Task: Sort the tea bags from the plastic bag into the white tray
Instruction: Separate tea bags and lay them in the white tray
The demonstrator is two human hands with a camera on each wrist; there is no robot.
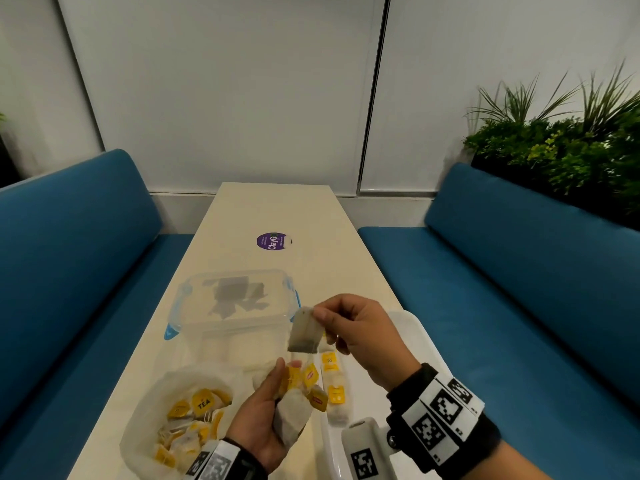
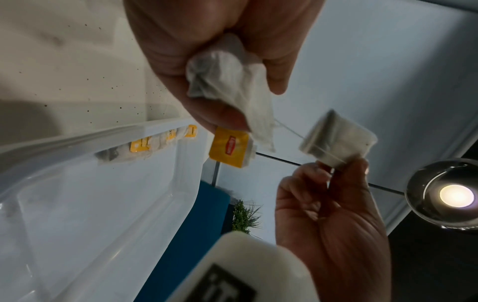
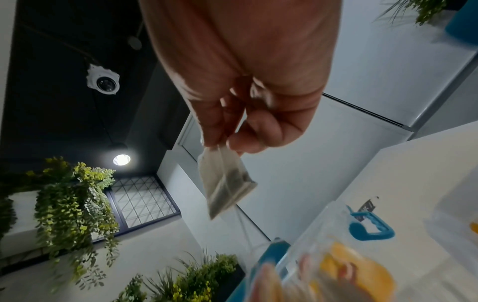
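Blue benches flank a long pale surface (image 1: 277, 209) that runs away from the viewer. On its near right lies the white tray (image 1: 414, 323), its long axis also running away, with a few tea bags (image 1: 335, 389) already in a row at its left side. On the near left sits the open plastic bag (image 1: 180, 414), full of yellow-tagged tea bags. Beyond both stands a clear box (image 1: 235, 306) with blue clips.

Above the gap between bag and tray, the left hand (image 1: 266, 424) grips a bunch (image 1: 294, 407) of tea bags. The right hand (image 1: 363, 334), higher and just beyond it, pinches one tea bag (image 1: 304, 330) by its top edge so that it hangs down. Its thread appears to run back to the bunch, so it likely needs pulling free. The tray lies right of and below the pinching grip, with open room inside.
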